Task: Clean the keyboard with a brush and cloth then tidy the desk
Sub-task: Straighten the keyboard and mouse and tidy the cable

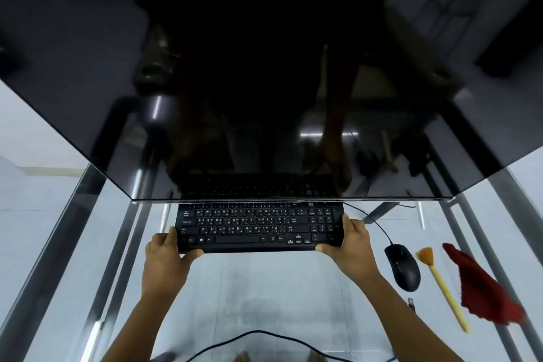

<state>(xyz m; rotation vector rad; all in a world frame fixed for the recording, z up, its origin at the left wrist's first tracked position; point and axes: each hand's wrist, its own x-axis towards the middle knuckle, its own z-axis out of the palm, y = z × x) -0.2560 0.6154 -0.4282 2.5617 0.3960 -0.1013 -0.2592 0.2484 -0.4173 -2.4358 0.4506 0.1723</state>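
A black keyboard (pixel 255 226) lies on the glass desk (pixel 264 288), its far edge tucked under the monitor. My left hand (pixel 167 256) grips its left end, fingers over the top and thumb at the front edge. My right hand (pixel 349 244) grips the right end the same way. A brush (pixel 443 288) with a pale yellow handle and orange bristles lies to the right of the mouse. A red cloth (pixel 482 285) lies crumpled beyond the brush, near the desk's right edge.
A large dark monitor (pixel 264 67) looms over the back of the desk. A black wired mouse (pixel 403 266) sits right of the keyboard. A small dark USB stick (pixel 412 303) lies near it. A black cable (pixel 258 333) runs below the glass.
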